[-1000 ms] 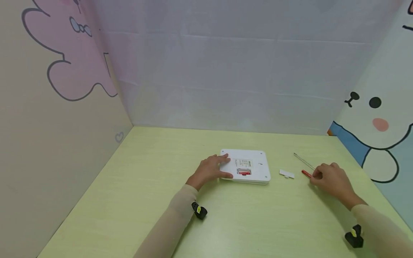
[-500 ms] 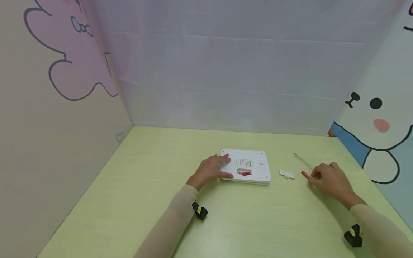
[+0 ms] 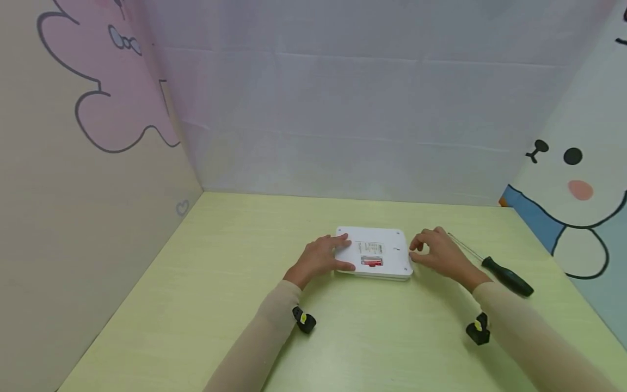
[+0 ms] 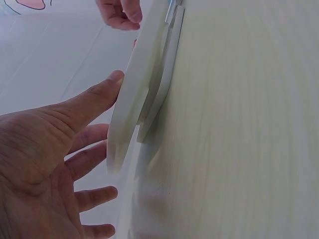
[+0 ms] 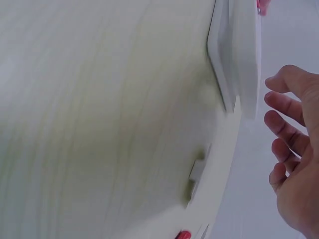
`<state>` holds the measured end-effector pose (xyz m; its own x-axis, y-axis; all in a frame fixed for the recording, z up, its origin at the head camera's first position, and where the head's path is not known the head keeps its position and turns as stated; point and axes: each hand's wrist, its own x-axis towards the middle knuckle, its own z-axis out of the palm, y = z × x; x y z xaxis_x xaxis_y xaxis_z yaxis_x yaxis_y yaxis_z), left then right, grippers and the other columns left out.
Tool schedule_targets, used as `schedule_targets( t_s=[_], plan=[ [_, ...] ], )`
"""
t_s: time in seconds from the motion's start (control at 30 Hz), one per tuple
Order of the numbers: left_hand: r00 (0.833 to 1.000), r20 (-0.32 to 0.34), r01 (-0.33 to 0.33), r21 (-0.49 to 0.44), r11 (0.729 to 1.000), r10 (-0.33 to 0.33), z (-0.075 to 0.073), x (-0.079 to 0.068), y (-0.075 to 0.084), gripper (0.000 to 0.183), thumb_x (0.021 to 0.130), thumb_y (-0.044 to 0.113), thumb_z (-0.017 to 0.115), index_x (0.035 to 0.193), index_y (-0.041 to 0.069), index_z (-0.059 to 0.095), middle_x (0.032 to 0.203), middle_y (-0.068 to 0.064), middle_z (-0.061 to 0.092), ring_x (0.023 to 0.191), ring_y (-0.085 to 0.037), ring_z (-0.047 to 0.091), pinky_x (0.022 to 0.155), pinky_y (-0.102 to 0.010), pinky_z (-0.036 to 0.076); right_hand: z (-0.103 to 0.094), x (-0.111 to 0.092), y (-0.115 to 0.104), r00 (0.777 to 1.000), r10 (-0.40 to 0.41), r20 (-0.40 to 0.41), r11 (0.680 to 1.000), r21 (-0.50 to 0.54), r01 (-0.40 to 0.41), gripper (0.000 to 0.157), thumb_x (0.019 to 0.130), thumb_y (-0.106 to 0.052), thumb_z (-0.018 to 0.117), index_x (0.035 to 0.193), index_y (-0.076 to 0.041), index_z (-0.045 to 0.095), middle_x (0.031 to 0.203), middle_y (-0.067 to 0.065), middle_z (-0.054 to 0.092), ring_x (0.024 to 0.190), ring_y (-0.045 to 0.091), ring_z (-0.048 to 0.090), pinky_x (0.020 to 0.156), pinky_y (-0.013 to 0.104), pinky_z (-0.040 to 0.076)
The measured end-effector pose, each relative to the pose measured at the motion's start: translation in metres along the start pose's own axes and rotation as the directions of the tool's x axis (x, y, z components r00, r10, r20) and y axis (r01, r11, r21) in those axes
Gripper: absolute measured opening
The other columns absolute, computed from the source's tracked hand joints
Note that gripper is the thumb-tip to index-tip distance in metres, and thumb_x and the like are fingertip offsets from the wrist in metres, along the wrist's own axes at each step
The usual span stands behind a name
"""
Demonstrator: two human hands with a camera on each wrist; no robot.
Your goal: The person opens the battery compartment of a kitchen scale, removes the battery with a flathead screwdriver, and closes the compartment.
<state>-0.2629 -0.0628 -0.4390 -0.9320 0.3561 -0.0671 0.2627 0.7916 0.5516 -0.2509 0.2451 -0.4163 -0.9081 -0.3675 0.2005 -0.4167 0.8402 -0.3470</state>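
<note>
A flat white device [image 3: 387, 261], which looks like a kitchen scale turned face down, lies on the table. Its small compartment holds a red battery [image 3: 373, 263]. My left hand [image 3: 319, 258] rests on the device's left end, thumb at the near edge and the fingers spread. At the opposite end, my right hand [image 3: 441, 253] hovers close by, its fingers loosely bent with nothing between them in the right wrist view. A small white cover [image 5: 196, 174] and a loose red battery [image 5: 184, 234] lie on the table there; my right hand and arm hide both in the head view.
A screwdriver [image 3: 506, 277] with a dark green handle lies beyond my right wrist. The pale yellow table [image 3: 254, 234] meets a white backdrop [image 3: 303, 109] behind and cartoon-printed panels [image 3: 578, 218] at the sides.
My right hand has moved left, from the loose red battery to the device's right edge, uncovering the screwdriver handle. The left hand and the device stay where they were.
</note>
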Motion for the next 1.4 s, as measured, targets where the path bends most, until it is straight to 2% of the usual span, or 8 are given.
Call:
schedule_targets(
  t_s=[0.13, 0.37, 0.73, 0.97, 1.2, 1.4],
  plan=[
    [1.000, 0.003, 0.000, -0.011, 1.000, 0.000, 0.000, 0.000, 0.002, 0.077, 0.075, 0.050, 0.081, 0.143, 0.030, 0.050, 0.155, 0.016, 0.036, 0.148, -0.028, 0.028, 0.119, -0.054, 0.021, 0.008, 0.011, -0.025, 0.998, -0.043, 0.053, 0.998, 0.040, 0.041, 0.004, 0.085, -0.019, 0.071, 0.085, -0.015, 0.070, 0.083, -0.002, 0.060, 0.086, 0.020, 0.042, 0.072, 0.033, 0.035],
    [1.000, -0.002, -0.003, -0.012, 1.000, 0.003, 0.000, 0.001, 0.002, 0.076, 0.076, 0.051, 0.080, 0.143, 0.030, 0.051, 0.155, 0.016, 0.037, 0.148, -0.027, 0.029, 0.118, -0.054, 0.022, 0.016, 0.020, -0.049, 0.985, -0.132, 0.112, 0.991, -0.008, 0.134, 0.005, 0.084, -0.022, 0.071, 0.082, -0.018, 0.072, 0.083, -0.006, 0.060, 0.085, 0.018, 0.044, 0.074, 0.032, 0.038],
    [1.000, 0.007, -0.006, -0.023, 1.000, 0.006, -0.002, -0.001, 0.003, 0.075, 0.077, 0.049, 0.080, 0.143, 0.028, 0.051, 0.155, 0.015, 0.037, 0.148, -0.027, 0.029, 0.118, -0.053, 0.021, 0.020, 0.024, -0.052, 0.976, -0.151, 0.155, 0.987, -0.031, 0.157, 0.005, 0.083, -0.023, 0.072, 0.083, -0.018, 0.074, 0.082, -0.006, 0.059, 0.084, 0.017, 0.043, 0.073, 0.031, 0.036],
    [1.000, 0.006, -0.012, -0.004, 1.000, 0.013, -0.002, -0.001, 0.002, 0.076, 0.076, 0.050, 0.079, 0.143, 0.028, 0.051, 0.155, 0.017, 0.037, 0.147, -0.025, 0.031, 0.118, -0.052, 0.024, 0.021, 0.028, -0.055, 0.963, -0.202, 0.176, 0.976, -0.045, 0.213, 0.006, 0.083, -0.019, 0.071, 0.086, -0.016, 0.076, 0.082, -0.007, 0.060, 0.083, 0.017, 0.044, 0.073, 0.031, 0.037],
    [1.000, 0.008, -0.008, 0.006, 1.000, 0.008, -0.002, 0.000, 0.002, 0.075, 0.077, 0.051, 0.079, 0.143, 0.029, 0.051, 0.155, 0.017, 0.036, 0.147, -0.025, 0.030, 0.118, -0.052, 0.024, 0.022, 0.028, -0.055, 0.968, -0.173, 0.182, 0.984, -0.021, 0.180, 0.005, 0.084, -0.020, 0.071, 0.083, -0.015, 0.075, 0.082, -0.008, 0.058, 0.084, 0.016, 0.044, 0.074, 0.031, 0.037],
    [1.000, 0.009, -0.002, 0.013, 1.000, 0.002, -0.001, 0.000, 0.001, 0.075, 0.077, 0.051, 0.079, 0.143, 0.030, 0.051, 0.155, 0.017, 0.036, 0.147, -0.026, 0.030, 0.118, -0.052, 0.023, 0.024, 0.027, -0.053, 0.970, -0.177, 0.166, 0.983, -0.011, 0.181, 0.005, 0.084, -0.020, 0.072, 0.081, -0.016, 0.072, 0.080, -0.008, 0.055, 0.083, 0.015, 0.043, 0.073, 0.031, 0.037]
  ],
)
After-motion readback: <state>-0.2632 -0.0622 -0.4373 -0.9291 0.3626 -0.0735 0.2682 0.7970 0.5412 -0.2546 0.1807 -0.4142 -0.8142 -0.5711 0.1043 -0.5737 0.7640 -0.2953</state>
